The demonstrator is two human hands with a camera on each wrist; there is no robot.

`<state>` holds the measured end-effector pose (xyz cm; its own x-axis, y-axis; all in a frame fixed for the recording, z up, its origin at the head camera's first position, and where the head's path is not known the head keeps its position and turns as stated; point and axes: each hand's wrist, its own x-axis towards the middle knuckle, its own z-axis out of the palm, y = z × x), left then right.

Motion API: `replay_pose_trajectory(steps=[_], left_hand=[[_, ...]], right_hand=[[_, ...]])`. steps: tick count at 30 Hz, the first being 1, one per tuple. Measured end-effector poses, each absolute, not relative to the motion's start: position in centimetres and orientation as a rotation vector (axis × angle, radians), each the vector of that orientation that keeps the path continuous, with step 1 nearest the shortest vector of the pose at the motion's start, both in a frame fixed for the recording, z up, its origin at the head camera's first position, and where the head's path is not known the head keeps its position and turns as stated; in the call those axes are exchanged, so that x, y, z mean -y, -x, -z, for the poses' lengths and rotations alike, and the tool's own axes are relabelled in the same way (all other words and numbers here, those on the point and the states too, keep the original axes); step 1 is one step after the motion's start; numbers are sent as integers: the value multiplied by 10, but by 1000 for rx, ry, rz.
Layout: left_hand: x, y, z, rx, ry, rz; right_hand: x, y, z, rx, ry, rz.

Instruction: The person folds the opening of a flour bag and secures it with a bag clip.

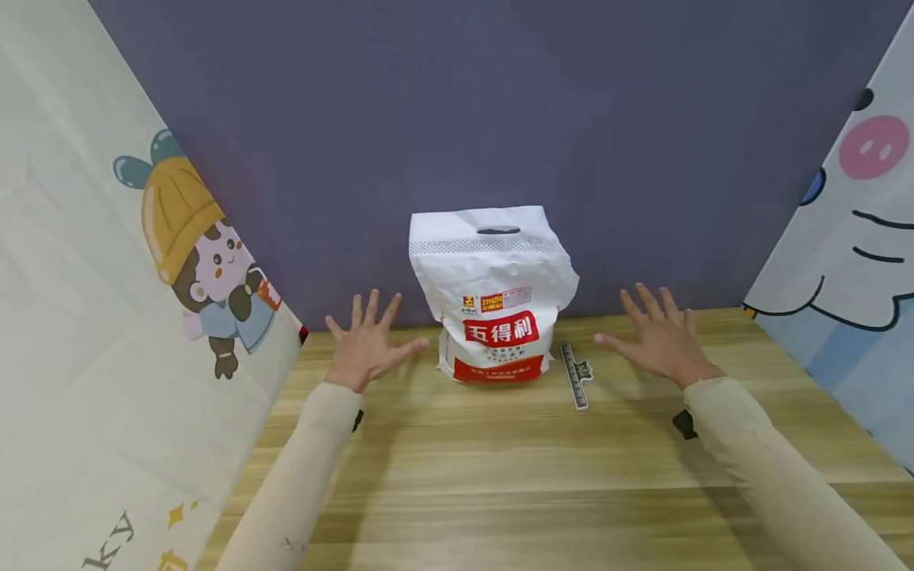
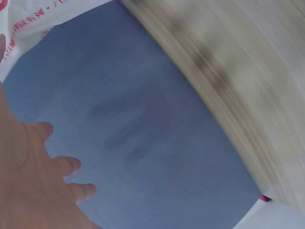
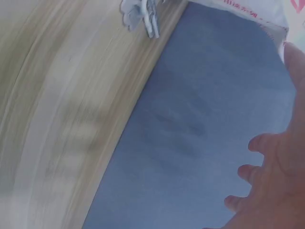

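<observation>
A white flour bag (image 1: 493,293) with red printed panels and a handle slot at its top stands upright at the back of the wooden table. On its left my left hand (image 1: 367,345) is spread over the table, thumb toward the bag and holding nothing. My right hand (image 1: 660,337) is spread likewise on the other side, its fingers apart and its palm bare. Between the bag and the right hand lies a small ruler (image 1: 575,377) with a cartoon figure on its edge. Each wrist view shows a corner of the bag (image 2: 35,21) beyond the hand.
A dark grey-blue panel (image 1: 485,103) rises right behind the bag. White cloth with a cartoon monkey (image 1: 221,270) hangs at the left, and cloth with a pig print (image 1: 874,151) closes the right side. The wooden table (image 1: 514,476) stretches toward me.
</observation>
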<state>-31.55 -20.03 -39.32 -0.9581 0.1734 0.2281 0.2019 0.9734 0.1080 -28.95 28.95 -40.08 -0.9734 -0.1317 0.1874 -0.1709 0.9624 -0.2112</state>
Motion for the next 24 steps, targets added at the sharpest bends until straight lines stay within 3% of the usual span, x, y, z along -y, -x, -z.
replay_pose_trajectory(steps=[11, 24], left_hand=[[182, 306, 377, 2775, 321, 343], [146, 293, 353, 2285, 499, 542]], right_hand=[[-275, 288, 386, 2800, -339, -616], [-253, 288, 375, 2600, -266, -1047]])
